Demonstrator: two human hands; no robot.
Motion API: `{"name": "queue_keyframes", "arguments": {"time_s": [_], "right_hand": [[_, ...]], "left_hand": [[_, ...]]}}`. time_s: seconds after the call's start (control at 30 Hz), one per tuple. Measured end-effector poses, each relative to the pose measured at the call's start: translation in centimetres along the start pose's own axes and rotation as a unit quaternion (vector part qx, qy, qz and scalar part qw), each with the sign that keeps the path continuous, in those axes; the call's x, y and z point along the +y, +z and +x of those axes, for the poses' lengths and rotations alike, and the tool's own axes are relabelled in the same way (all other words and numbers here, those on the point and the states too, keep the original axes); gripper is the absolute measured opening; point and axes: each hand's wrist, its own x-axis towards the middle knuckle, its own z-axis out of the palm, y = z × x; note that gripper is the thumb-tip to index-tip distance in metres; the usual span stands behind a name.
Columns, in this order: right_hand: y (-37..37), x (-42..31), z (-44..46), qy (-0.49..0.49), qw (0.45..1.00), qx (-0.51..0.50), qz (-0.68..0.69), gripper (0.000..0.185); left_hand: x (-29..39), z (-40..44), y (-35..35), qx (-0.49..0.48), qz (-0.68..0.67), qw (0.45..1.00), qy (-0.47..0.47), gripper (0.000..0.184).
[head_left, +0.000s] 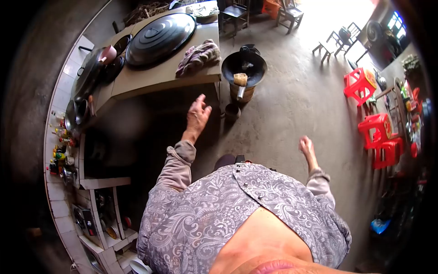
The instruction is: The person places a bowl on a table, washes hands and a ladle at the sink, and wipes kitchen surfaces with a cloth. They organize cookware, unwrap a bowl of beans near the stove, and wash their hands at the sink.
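Observation:
My left hand [198, 118] reaches forward below the counter's front edge, fingers apart, holding nothing. Nearest to it is a crumpled purple-and-white cloth [199, 56] on the corner of the counter [146, 84]. To the right of that corner stands a dark wok [255, 68] on a round stove [246, 95], with a yellowish sponge-like piece and a metallic handle over its front rim. My right hand [307, 145] hangs over the floor at the right, away from any object; its fingers look curled, but small and blurred, so what they hold, if anything, does not show.
A large black lid [160, 39] covers a pan on the counter. Red stools [375, 130] stand on the right beside a cluttered table. A small dark pot [232, 112] sits on the floor before the stove. Wooden chairs [289, 16] are at the back. Bottles [59, 155] line the left ledge.

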Motion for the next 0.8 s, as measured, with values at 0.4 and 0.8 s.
{"name": "queue_keyframes", "arguments": {"time_s": [0.4,0.8], "right_hand": [[6.6,-36.8,39.7,-0.075,0.902,-0.274,0.325,0.028],[24.1,-46.6,67.7,-0.018,0.803,-0.345,0.485,0.047]], "left_hand": [[-7.6,25.9,6.8,0.062,0.217,0.965,-0.137,0.092],[-5.5,31.4,12.3,0.042,0.277,0.957,-0.069,0.078]]}}
